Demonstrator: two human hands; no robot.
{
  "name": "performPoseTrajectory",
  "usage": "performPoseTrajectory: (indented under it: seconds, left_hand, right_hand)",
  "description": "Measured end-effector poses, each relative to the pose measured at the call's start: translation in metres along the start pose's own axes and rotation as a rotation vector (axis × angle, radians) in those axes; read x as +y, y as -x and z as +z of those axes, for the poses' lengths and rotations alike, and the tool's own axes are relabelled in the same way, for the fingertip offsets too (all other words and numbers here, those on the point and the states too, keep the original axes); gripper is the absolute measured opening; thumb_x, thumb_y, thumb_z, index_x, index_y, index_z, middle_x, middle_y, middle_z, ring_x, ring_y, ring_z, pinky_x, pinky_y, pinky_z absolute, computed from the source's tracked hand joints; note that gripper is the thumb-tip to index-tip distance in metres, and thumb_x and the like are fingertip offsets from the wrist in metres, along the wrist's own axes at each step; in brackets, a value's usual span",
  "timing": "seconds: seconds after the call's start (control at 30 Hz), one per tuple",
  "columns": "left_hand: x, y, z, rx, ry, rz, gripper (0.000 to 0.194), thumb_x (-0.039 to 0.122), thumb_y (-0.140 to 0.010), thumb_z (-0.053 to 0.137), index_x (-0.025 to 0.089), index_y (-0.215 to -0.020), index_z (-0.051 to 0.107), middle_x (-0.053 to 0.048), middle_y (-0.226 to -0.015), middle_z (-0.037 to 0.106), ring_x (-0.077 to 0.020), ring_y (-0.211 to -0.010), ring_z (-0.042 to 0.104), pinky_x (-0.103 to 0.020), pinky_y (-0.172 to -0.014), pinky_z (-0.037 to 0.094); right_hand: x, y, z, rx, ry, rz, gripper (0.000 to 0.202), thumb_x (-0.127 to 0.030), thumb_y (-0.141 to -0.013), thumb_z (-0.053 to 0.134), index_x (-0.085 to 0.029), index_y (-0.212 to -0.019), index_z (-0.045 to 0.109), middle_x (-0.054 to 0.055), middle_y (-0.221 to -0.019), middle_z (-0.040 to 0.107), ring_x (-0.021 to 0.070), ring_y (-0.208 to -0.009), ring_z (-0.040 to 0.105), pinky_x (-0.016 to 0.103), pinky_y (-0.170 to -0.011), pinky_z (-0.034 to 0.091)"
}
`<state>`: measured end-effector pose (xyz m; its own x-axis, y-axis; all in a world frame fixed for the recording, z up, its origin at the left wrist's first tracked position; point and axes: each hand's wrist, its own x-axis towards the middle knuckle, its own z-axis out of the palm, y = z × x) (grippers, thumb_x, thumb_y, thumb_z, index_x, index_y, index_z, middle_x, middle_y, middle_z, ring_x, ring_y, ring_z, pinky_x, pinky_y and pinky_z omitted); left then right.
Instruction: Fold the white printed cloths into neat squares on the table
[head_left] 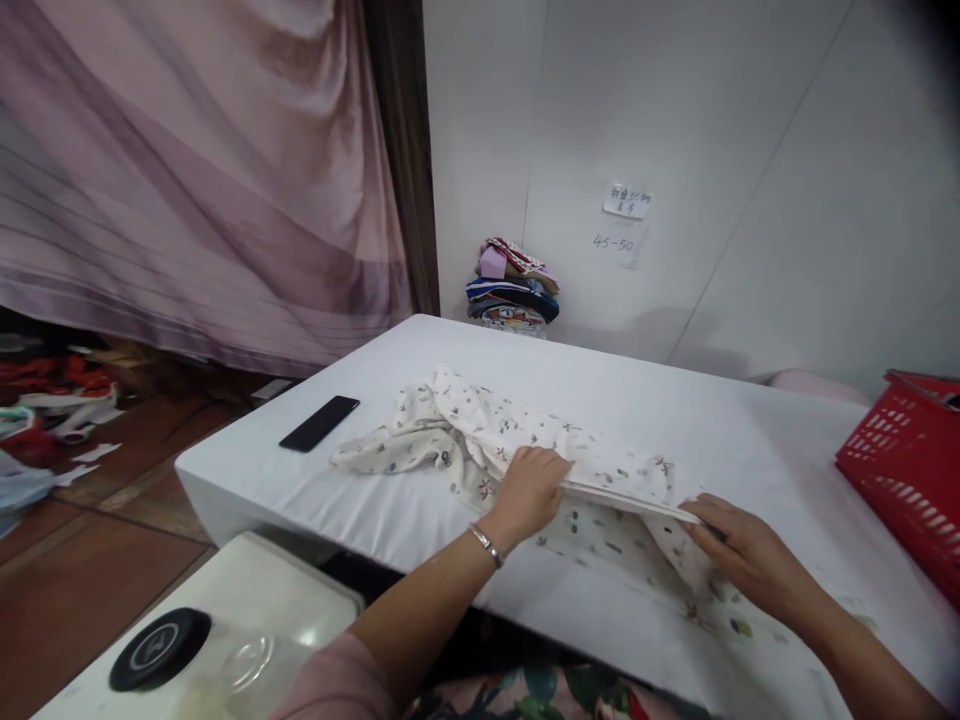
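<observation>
A white cloth with small printed motifs lies bunched across the white-covered table, part of it hanging toward the front edge. My left hand, with a silver bracelet at the wrist, is closed on the cloth's straight edge near the middle. Farther right, my right hand pinches the same edge, which runs taut between the two hands. Something dark and thin shows at the right hand's fingers; I cannot make out what it is.
A black phone lies on the table's left part. Folded fabrics are stacked beyond the far edge. A red basket stands at the right. At the lower left, a white surface holds a round black object.
</observation>
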<state>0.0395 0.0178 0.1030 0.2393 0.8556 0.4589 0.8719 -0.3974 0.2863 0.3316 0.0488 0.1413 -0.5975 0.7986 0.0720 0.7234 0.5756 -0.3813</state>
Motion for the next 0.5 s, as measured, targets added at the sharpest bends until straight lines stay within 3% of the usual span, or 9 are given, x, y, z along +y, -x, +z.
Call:
performPoseTrajectory:
  seconds: [0.3,0.4,0.5]
  left_hand:
    - [-0.077,-0.002,-0.006,0.206,-0.105,-0.257,0.033,0.002,-0.062,0.048,0.021,-0.088,0.058,-0.004,-0.092,0.063,-0.0208,-0.097,0.052,-0.037,-0.088,0.033]
    - [-0.101,-0.009,-0.012,0.259,-0.174,-0.324,0.029,0.003,-0.063,0.048,0.021,-0.084,0.058,-0.004,-0.091,0.063,-0.0216,-0.099,0.051,-0.038,-0.088,0.033]
    - [-0.125,-0.016,-0.030,0.326,-0.231,-0.362,0.026,0.004,-0.066,0.046,0.021,-0.082,0.058,-0.004,-0.091,0.064,-0.0215,-0.099,0.052,-0.038,-0.088,0.034]
  right_hand:
    - [0.029,0.000,-0.022,0.186,0.186,0.006,0.033,-0.043,-0.086,0.038,-0.025,-0.099,0.062,0.006,-0.096,0.064,0.0218,-0.088,0.062,0.030,-0.070,0.050]
    - [0.042,-0.003,-0.042,0.240,0.253,0.045,0.034,-0.044,-0.086,0.037,-0.024,-0.098,0.061,0.006,-0.095,0.064,0.0214,-0.085,0.063,0.030,-0.069,0.050]
    - [0.062,-0.002,-0.069,0.305,0.318,0.099,0.036,-0.047,-0.084,0.036,-0.024,-0.099,0.059,0.005,-0.093,0.064,0.0206,-0.083,0.062,0.030,-0.070,0.048]
